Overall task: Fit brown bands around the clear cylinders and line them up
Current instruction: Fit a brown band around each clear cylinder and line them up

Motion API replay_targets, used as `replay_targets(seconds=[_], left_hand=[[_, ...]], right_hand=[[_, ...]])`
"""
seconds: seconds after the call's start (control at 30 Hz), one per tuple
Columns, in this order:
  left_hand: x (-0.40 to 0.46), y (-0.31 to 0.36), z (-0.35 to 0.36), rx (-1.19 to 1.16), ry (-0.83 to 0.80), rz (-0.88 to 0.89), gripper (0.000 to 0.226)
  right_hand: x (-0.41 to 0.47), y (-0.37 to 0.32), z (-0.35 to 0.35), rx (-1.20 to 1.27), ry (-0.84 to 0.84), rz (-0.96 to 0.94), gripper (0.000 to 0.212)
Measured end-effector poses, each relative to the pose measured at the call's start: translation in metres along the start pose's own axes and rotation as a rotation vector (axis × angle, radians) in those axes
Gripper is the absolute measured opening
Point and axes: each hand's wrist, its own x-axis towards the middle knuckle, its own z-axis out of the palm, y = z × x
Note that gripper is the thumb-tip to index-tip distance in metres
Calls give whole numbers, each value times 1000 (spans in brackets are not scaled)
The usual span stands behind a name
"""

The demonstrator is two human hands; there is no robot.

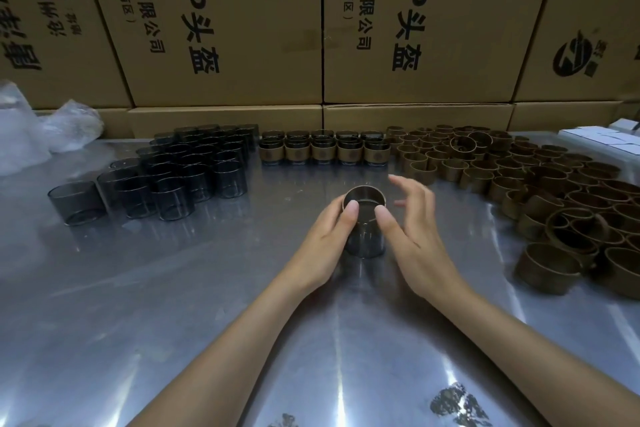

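Mid-desk, the left hand [323, 239] grips a smoky clear cylinder [364, 236] with a brown band [363, 194] at its rim; the right hand [412, 229], fingers spread, thumbs it. Next: press it down evenly (then join the far-edge banded row [323, 151]).

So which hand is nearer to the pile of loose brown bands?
Right. The right hand is at the right side of the cylinder, toward the brown bands; the left hand holds the cylinder's left side, farther from them.

Warehouse packing bench, stacked cartons [225, 24]
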Motion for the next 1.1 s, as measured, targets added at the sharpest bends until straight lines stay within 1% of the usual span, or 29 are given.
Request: replay_targets(seconds=[0.07, 0.1, 0.13, 0.23, 0.33, 0.37, 0.43, 0.5, 0.53, 0.63, 0.7, 0.77, 0.87, 0.97, 1.03, 1.1], left_hand=[[0, -1, 1, 34, -14, 9, 40], [0, -2, 1, 53, -21, 11, 40], [0, -1, 1, 63, -28, 9, 40], [0, 0, 0, 46, -61, -24, 40], [0, 2, -1, 81, -98, -89, 43], [-1, 1, -1, 89, -104, -92, 43], [-1, -2, 0, 121, -97, -86, 51], [-1, -3, 1, 170, -70, -114, 58], [-1, -3, 2, 171, -57, -115, 57], [0, 0, 2, 107, -36, -121, 48], [1, 1, 0, 56, -22, -146, 51], [1, 1, -1, 10, -12, -164, 52], [0, 3, -2, -102, 1, -172, 46], [0, 4, -2, -227, 18, -199, 35], [-1, 4, -1, -328, 29, -224, 33], [-1, 6, 0, -400, 54, -231, 33]], right_hand=[[2, 8, 2, 165, -131, 204, 69], [4, 12, 3, 215, -180, 259, 75], [5, 15, 2, 235, -210, 285, 76], [8, 20, 2, 283, -232, 323, 63], [10, 20, 2, 273, -258, 370, 63], [10, 19, 3, 238, -271, 369, 64], [8, 15, 4, 110, -286, 335, 64], [5, 11, 4, 15, -257, 277, 56], [5, 11, 4, 19, -234, 258, 50], [4, 12, 4, 198, -188, 258, 38], [4, 12, 4, 292, -180, 282, 32], [3, 10, 5, 327, -167, 287, 29], [3, 6, 4, 389, -151, 292, 29], [3, 4, 5, 491, -140, 301, 31], [3, 2, 4, 539, -135, 344, 40], [4, 0, 3, 542, -113, 364, 44]])
